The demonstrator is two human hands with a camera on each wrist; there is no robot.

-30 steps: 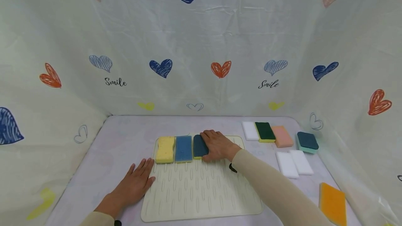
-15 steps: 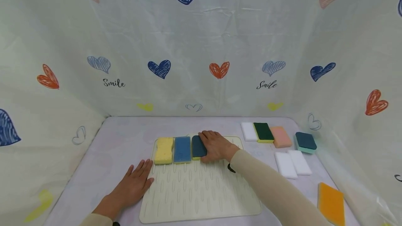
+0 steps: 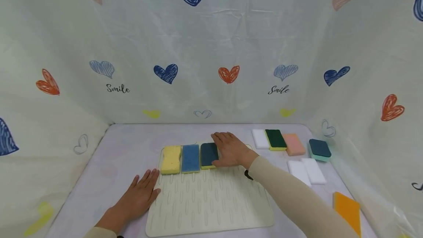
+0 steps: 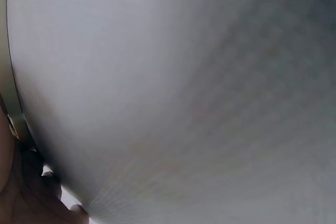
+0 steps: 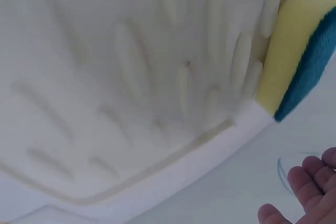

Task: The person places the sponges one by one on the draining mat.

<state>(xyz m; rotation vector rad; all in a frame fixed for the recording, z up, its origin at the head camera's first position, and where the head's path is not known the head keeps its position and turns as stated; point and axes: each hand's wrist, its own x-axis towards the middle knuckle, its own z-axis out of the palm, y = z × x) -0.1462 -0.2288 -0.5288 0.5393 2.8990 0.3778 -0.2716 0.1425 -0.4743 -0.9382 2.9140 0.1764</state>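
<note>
On a cream ribbed mat (image 3: 211, 201), three sponges stand in a row along the far edge: a yellow wavy-sided sponge (image 3: 171, 160), a blue sponge (image 3: 190, 158) and a dark teal scouring sponge (image 3: 208, 154) with a yellow base. My right hand (image 3: 232, 151) is just right of the teal sponge, its fingers extended and holding nothing. In the right wrist view those fingers (image 5: 315, 182) show apart from the sponge's yellow side (image 5: 289, 45). My left hand (image 3: 140, 195) lies flat at the mat's left edge, fingers straight.
Right of the mat lie a white sponge (image 3: 260, 139), a green scouring sponge (image 3: 275, 139), a pink sponge (image 3: 294, 144), a teal-topped sponge (image 3: 319, 149), two white pads (image 3: 313, 170) and an orange sponge (image 3: 347, 210). A heart-patterned curtain (image 3: 198, 39) encloses the table.
My right hand has let go of the teal sponge and moved slightly right and away from it. The left hand stays in place. The head view has shifted slightly.
</note>
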